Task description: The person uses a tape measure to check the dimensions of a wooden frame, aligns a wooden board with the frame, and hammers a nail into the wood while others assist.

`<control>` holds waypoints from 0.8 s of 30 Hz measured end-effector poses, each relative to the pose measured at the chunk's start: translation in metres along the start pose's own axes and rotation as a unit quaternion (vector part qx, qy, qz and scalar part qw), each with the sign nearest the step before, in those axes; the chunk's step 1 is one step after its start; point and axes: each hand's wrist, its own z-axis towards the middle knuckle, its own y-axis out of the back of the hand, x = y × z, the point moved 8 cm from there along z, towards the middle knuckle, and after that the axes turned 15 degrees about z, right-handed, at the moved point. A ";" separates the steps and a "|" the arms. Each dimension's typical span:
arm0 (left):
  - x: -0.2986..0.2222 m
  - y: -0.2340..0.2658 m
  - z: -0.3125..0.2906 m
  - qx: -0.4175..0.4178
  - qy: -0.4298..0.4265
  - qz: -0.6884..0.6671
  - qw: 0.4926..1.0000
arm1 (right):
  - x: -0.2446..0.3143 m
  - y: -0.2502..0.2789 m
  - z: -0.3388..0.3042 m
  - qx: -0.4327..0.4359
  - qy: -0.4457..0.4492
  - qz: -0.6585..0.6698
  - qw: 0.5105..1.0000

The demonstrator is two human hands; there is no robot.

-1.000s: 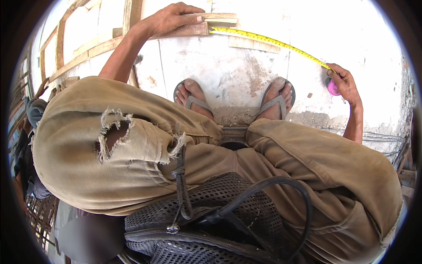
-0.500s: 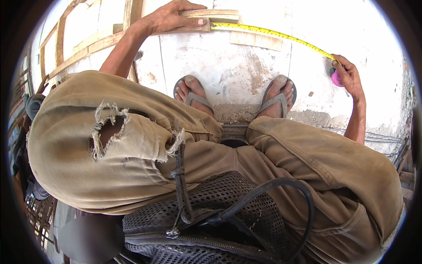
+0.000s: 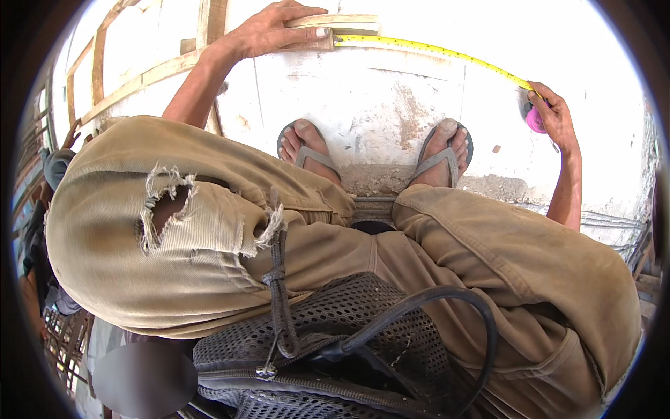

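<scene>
At the far left of centre, my left hand (image 3: 271, 32) is closed over the ends of short wooden strips (image 3: 357, 26), thumb on the near side and fingers on the far side. From beside its thumb a yellow measuring tape blade (image 3: 447, 53) runs out to the right, bowing slightly. My right hand (image 3: 556, 117) holds the tape measure's pink case (image 3: 535, 120), with the fingers pinched where the blade comes out. The palm covers part of the case. Whether the blade's end hook catches the wood is hard to make out.
A frame of wooden battens (image 3: 143, 78) lies at the far left. Pale, stained flooring (image 3: 363, 105) stretches beneath the tape. My feet in grey flip-flops (image 3: 447, 150) stand on its near edge, by rods or cables (image 3: 607, 222). A black mesh bag (image 3: 335, 307) rests against me.
Both hands keep their holds and the tape stays stretched between them. The view has shifted very slightly, and the pale floor looks brighter.
</scene>
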 end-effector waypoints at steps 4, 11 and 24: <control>-0.002 0.000 0.006 -0.015 -0.033 -0.025 0.999 | -0.006 0.000 -0.001 0.017 -0.015 0.010 1.000; -0.012 -0.002 0.012 -0.016 -0.047 -0.025 0.998 | -0.009 0.002 -0.002 0.027 -0.025 0.034 0.999; -0.011 0.001 0.010 -0.019 -0.075 -0.049 0.996 | -0.009 0.004 -0.003 0.012 -0.025 0.020 0.999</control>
